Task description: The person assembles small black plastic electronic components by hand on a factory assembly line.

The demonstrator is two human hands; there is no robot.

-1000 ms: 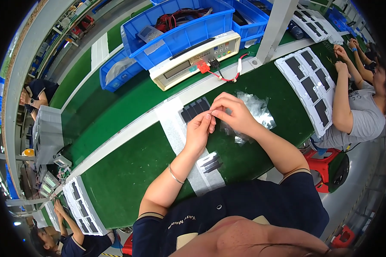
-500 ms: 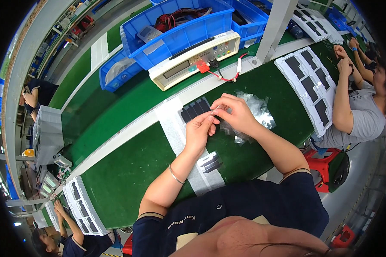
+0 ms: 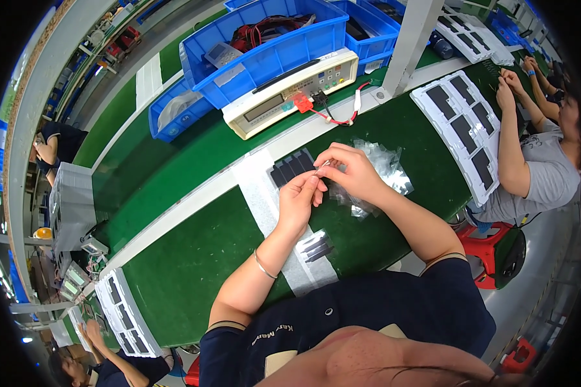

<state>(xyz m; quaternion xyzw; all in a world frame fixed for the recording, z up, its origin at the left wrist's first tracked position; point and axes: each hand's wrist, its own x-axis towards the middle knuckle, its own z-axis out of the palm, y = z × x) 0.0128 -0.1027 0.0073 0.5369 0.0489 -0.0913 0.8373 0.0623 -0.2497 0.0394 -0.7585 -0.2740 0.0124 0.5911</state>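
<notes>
My left hand [image 3: 297, 201] and my right hand [image 3: 354, 174] meet over the green bench, fingertips pinched together. Whatever small item sits between them is too tiny and covered to name. Just beyond my left fingers, flat black rectangular pieces [image 3: 289, 169] lie side by side, partly on a white strip [image 3: 257, 177] that crosses the bench. Beside and under my right hand spreads a loose heap of clear, shiny film pieces [image 3: 387, 169]. Closer to my body, several small dark strips [image 3: 316, 246] rest on the white strip.
A cream-coloured bench meter [image 3: 290, 97] with red and black leads stands behind my hands, blue bins [image 3: 271, 58] beyond it. White trays of black pieces lie right [image 3: 461, 132] and left [image 3: 126, 316]. A metal post [image 3: 414, 48] rises behind. A co-worker [image 3: 542, 158] sits at right.
My hands stay pinched together at nearly the same spot, with small finger shifts. The co-worker at right has shifted their hands slightly; the lower-left co-worker's hands have moved down.
</notes>
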